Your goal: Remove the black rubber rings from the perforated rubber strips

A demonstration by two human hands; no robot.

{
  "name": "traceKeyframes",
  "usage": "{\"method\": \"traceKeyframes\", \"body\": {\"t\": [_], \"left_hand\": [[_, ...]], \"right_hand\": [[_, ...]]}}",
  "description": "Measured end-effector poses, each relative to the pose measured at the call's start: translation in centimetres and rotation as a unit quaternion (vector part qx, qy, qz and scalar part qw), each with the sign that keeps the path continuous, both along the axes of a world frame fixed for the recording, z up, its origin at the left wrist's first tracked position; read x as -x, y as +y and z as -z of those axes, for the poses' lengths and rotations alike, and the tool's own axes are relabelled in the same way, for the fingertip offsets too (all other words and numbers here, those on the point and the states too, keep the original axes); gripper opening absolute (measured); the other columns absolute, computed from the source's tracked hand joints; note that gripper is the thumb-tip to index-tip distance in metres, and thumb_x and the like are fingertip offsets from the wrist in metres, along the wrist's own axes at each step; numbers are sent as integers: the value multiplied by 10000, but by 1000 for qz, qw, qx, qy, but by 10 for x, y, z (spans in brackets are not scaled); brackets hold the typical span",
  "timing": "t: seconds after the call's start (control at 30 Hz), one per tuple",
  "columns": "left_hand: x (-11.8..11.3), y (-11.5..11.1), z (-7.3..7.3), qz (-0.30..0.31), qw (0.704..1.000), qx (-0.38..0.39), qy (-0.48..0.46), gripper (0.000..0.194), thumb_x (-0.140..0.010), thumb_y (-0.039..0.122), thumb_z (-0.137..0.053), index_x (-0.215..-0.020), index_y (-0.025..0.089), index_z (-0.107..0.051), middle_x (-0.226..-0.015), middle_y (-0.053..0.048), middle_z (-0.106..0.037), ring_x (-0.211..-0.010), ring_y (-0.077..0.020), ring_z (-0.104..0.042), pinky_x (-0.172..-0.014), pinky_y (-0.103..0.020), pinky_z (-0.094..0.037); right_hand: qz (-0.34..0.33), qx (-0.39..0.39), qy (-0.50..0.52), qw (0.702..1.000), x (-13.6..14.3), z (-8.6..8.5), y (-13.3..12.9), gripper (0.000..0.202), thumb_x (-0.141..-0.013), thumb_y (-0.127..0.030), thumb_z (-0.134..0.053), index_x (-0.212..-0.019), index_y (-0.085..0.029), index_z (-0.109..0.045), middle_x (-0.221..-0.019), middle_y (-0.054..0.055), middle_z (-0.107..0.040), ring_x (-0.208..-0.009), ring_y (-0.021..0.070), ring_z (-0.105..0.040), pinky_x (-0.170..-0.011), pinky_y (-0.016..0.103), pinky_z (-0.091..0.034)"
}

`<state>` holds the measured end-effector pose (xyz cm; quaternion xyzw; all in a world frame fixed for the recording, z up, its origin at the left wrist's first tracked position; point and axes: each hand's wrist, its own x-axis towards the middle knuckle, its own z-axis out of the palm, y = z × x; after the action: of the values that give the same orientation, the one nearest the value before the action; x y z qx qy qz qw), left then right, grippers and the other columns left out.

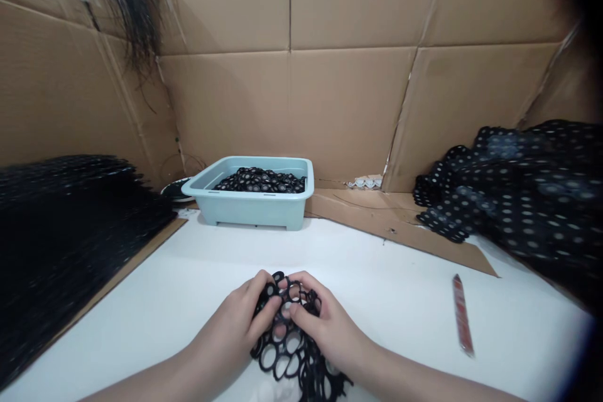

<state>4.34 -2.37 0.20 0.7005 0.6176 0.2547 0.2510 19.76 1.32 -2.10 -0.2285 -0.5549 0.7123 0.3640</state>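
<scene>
Between my two hands is a piece of black netted fabric (293,344) made of linked rings, bunched above the front of the white table. My left hand (249,308) grips its left side, thumb on top and fingers curled behind. On the other side my right hand (320,314) pinches the net with its thumb near the middle, and some fingertips show through the holes. The lower end of the net hangs down in loose strands toward the bottom edge of the view.
A pale blue basin (249,204) holding similar black net stands at the back. Black dotted fabric (513,188) is heaped at right, near a slim red tool (462,315). Black strands (70,251) are piled at left. Cardboard walls (348,100) enclose the white table (377,270).
</scene>
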Motion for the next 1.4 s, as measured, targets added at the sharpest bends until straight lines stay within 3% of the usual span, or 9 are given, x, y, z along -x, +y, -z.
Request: {"method": "traceKeyframes", "body": {"t": [0.23,0.37,0.57,0.63,0.7,0.8,0.97,1.07,1.4], "left_hand": [[6,8,1,15,999,7,28,191,-847,360,-306,-862,214,-428,-806,-40,-546,-698,-189,-508,-615,-265,-353],[9,12,0,46,997,29,-61,248,-858,372,-285,-801,201,-455,-673,6,-540,-621,-149,-490,-583,-233,-353],[2,13,2,0,983,58,-177,312,-823,455,-333,-736,181,-453,-598,35,-457,-501,-104,-397,-416,-180,-280],[4,15,0,-32,971,83,-223,323,-799,487,-357,-733,183,-445,-543,53,-402,-430,-84,-336,-367,-168,-227],[10,22,-2,-105,952,88,-275,332,-779,510,-364,-742,186,-432,-503,72,-344,-371,-66,-254,-335,-159,-157],[24,33,-6,-202,929,32,-309,309,-788,491,-338,-752,192,-406,-500,78,-342,-344,-53,-188,-333,-155,-130],[24,26,-8,-123,979,-71,-145,275,-835,438,-319,-760,202,-438,-558,46,-403,-467,-107,-379,-459,-207,-297],[14,13,-9,-104,988,-98,-55,234,-855,392,-301,-795,220,-447,-593,33,-444,-565,-145,-439,-562,-246,-326],[-8,-1,6,-14,997,-63,-30,199,-871,313,-268,-849,222,-444,-783,-23,-537,-697,-181,-506,-634,-277,-366]], "right_hand": [[-1,37,0,999,2,0,1,171,-739,-170,-527,-904,-193,-487,-780,-3,-562,-723,143,-563,-742,289,-420],[-6,72,29,997,2,-2,2,143,-723,-165,-515,-858,-195,-480,-755,-16,-552,-672,131,-559,-712,272,-419],[7,92,19,996,3,-4,2,144,-687,-176,-518,-813,-200,-453,-775,-24,-531,-614,98,-509,-592,210,-380],[17,92,11,996,2,-4,3,141,-684,-161,-491,-808,-201,-436,-757,-35,-510,-561,73,-469,-541,186,-336],[53,90,3,995,0,-3,6,141,-670,-131,-460,-789,-194,-419,-714,-43,-472,-542,61,-432,-516,172,-301],[91,112,-7,989,-4,0,15,144,-677,-132,-438,-802,-192,-398,-715,-37,-445,-579,68,-431,-526,171,-309],[71,96,-9,993,-6,1,20,341,-667,-187,-579,-864,-222,-304,-814,-35,-404,-626,85,-482,-611,223,-402],[49,63,10,997,-4,0,15,429,-651,-200,-634,-869,-237,-266,-843,-39,-373,-643,89,-503,-645,254,-434],[8,10,48,999,1,-1,3,371,-729,-192,-594,-889,-230,-261,-839,-41,-422,-731,99,-539,-763,285,-408]]}}
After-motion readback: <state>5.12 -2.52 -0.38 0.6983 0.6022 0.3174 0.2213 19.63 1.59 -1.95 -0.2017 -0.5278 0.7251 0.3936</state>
